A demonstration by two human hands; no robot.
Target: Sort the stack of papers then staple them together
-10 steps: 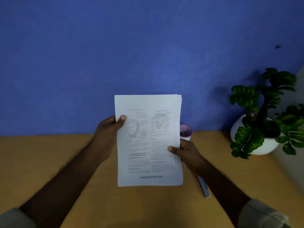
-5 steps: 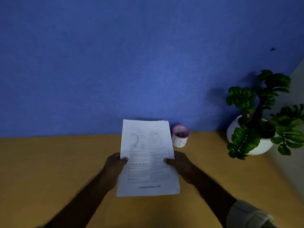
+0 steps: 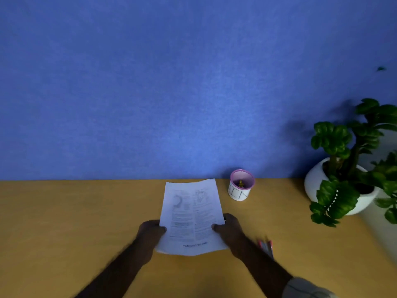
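A stack of white printed papers is held low over the wooden table, tilted away from me, its top edge reaching toward the wall. My left hand grips the stack's left edge with the thumb on the top sheet. My right hand grips the right edge the same way. A stapler with a red and grey body lies on the table just right of my right forearm, blurred and partly hidden by it.
A small white cup with a pink rim stands near the wall, right of the papers. A green plant in a white pot sits at the table's right end. A blue wall backs the table.
Both hands have lowered the papers from upright in front of the wall down toward the table, and the stack now leans flatter. The stapler is in view again beside my right forearm.
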